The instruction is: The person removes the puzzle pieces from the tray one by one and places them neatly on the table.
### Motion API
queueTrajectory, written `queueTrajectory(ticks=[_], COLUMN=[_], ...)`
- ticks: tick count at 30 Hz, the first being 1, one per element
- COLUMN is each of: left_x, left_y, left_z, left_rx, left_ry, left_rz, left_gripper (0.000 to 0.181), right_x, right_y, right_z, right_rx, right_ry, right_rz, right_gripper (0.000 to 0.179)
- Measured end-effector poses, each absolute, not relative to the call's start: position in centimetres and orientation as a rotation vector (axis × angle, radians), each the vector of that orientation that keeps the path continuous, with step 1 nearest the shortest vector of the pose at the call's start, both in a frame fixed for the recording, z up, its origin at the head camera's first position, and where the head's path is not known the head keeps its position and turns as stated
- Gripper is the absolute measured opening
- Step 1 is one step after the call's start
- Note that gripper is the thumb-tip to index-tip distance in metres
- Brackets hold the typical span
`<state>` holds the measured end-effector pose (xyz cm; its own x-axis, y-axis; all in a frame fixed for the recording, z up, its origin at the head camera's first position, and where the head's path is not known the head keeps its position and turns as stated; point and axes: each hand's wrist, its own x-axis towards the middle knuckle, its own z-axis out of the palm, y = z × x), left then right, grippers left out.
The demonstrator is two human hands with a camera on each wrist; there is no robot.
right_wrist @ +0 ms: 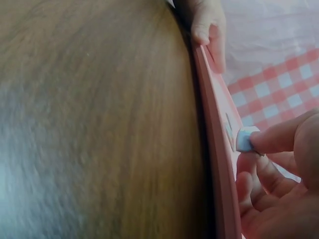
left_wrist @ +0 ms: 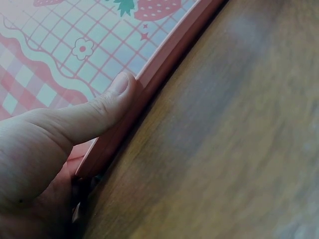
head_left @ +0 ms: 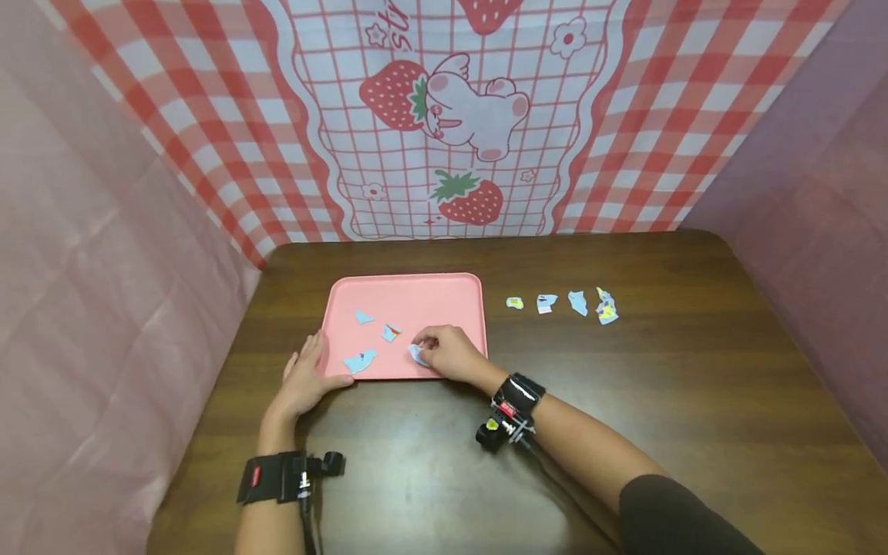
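Note:
My right hand [head_left: 454,352] pinches a light-blue paper piece [head_left: 417,354] above the front right part of the pink tray [head_left: 409,289]. In the right wrist view the thumb and fingertips hold that piece [right_wrist: 245,139] at the tray's edge. My left hand [head_left: 305,379] rests against the tray's front left corner, with fairly straight fingers along the left side and the thumb [left_wrist: 107,109] on the front rim. Inside the tray lie a small blue scrap [head_left: 363,317], a blue scrap with red marking [head_left: 391,332] and a larger blue scrap [head_left: 360,361].
Right of the tray, several torn printed pieces lie in a row on the brown table [head_left: 659,370]: a yellow one [head_left: 514,303], two bluish ones [head_left: 546,302] and a tall yellow-and-blue one [head_left: 607,307]. A strawberry-patterned curtain [head_left: 444,185] hangs behind the table's far edge.

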<state>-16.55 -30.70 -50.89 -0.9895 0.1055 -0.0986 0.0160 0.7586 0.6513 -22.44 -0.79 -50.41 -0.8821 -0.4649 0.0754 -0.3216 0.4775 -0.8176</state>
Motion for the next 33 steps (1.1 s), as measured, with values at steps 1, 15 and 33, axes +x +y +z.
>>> queueTrajectory(ticks=[1,15,33], left_x=[-16.6,-16.6,-16.8], left_y=[-30.7,-30.7,-30.8], left_z=[-50.8,-51.0,-50.8], left_rx=[0.098,0.099,0.109], left_ry=[2.823,2.828,2.834], left_rz=[1.046,1.04,1.036], left_gripper=[0.116,0.116,0.116], right_x=[-22.6,-23.2,-23.5], right_y=[-0.6,1.6,2.0], right_z=[-50.4,-49.7,-50.4], right_rx=[-0.685,-0.635,-0.534], right_ry=[2.555,2.505,2.444], right_rz=[-1.387,-1.535,-1.646], right_gripper=[0.013,0.015,0.012])
